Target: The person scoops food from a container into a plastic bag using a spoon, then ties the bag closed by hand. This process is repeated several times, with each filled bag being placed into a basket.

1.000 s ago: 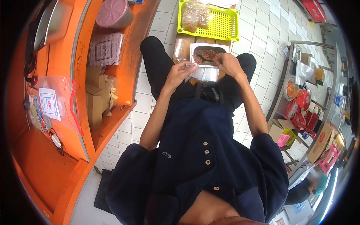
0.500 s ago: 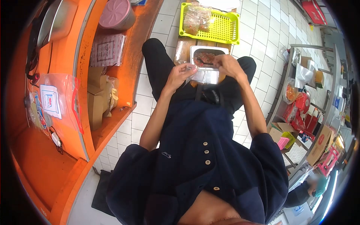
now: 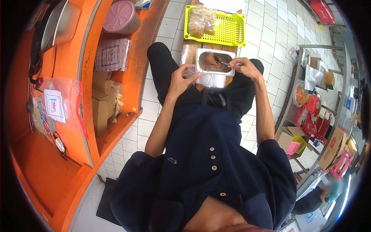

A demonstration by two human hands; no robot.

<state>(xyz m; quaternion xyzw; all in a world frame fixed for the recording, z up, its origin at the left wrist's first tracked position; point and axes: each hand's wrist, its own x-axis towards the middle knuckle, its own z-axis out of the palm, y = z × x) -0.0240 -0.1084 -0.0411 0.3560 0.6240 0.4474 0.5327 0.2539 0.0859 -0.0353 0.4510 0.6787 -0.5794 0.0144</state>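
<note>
A rectangular metal container with reddish-brown food inside rests on a wooden surface between the knees. My right hand is closed on the handle of a spoon, whose far end reaches into the food. At the container's left edge, my left hand holds a small clear plastic cup between thumb and fingers. Just beyond the container lies a yellow-green basket with filled clear plastic bags at its left side.
An orange shelf on the left holds a pink-lidded tub and a cardboard box. On the right stands a metal rack with bags and boxes. Another person is at the lower right.
My right hand has moved slightly right and down, and the spoon handle now shows. The clear cup in my left hand is easier to see.
</note>
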